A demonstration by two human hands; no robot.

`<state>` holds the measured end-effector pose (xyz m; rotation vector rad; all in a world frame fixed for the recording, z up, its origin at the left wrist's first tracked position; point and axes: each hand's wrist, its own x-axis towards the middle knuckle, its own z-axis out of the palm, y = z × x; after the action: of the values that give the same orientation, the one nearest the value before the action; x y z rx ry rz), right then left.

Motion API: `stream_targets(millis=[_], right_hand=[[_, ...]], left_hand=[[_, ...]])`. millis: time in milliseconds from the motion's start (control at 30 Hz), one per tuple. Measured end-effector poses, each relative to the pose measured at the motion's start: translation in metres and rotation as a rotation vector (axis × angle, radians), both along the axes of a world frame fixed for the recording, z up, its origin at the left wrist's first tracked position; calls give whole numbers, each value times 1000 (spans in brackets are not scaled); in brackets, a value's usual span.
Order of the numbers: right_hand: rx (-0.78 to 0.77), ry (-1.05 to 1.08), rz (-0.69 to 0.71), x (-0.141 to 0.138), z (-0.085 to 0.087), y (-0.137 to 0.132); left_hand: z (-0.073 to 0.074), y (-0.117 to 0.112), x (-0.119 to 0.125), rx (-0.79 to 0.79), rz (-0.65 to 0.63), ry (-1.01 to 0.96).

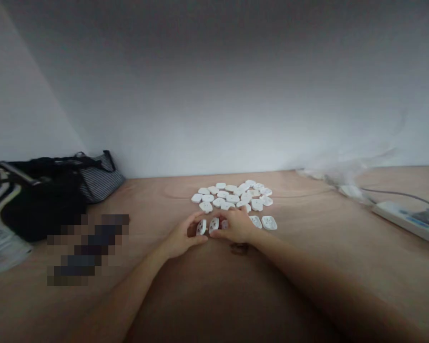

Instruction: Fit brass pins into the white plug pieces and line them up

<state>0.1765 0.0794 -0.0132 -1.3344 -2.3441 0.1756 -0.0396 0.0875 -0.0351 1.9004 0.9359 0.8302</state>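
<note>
My left hand grips a small white plastic piece with rounded corners, held on edge between thumb and fingers. Close beside it, my right hand has a second white plastic piece between its thumb and fingers, tilted up so its hollowed, dark-spotted side shows. The two pieces are close together, facing each other's sides; whether they touch is unclear. Another pale bit shows partly under my right palm. Just right of that hand, two similar pieces lie flat on the table.
Several like pieces lie spread beyond my hands on the wooden table. Small brownish items sit below my right wrist. A black bag and a pixelated dark object are left; a power strip and clear plastic are right.
</note>
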Motion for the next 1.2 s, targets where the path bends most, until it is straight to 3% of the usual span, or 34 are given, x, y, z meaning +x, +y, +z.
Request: stream_targets(millis=[133,300,400,467,533,667,733,867,1200], right_hand=[[-1,-60,-19,13,1,1],[-6,-134,-16,28,0,2],[13,-132,-15,30,-1,3],[36,-113,-26,31,0,1],[62,-85,-49,35,2,-4],[120,-20,-99,52,5,-26],[185,42,-86,62,3,-41],[160,54,-47,74,-3,-62],[84,9,-31,78,-9,-70]], left_hand=[[4,-4,2,83,34,56],[22,-20,15,536,295,208],[26,-37,32,685,266,223],[26,-49,45,641,89,284],[23,-59,56,564,15,304],[18,-67,73,431,93,357],[17,-68,78,411,133,383],[13,-66,84,415,162,420],[10,-66,82,376,161,339]])
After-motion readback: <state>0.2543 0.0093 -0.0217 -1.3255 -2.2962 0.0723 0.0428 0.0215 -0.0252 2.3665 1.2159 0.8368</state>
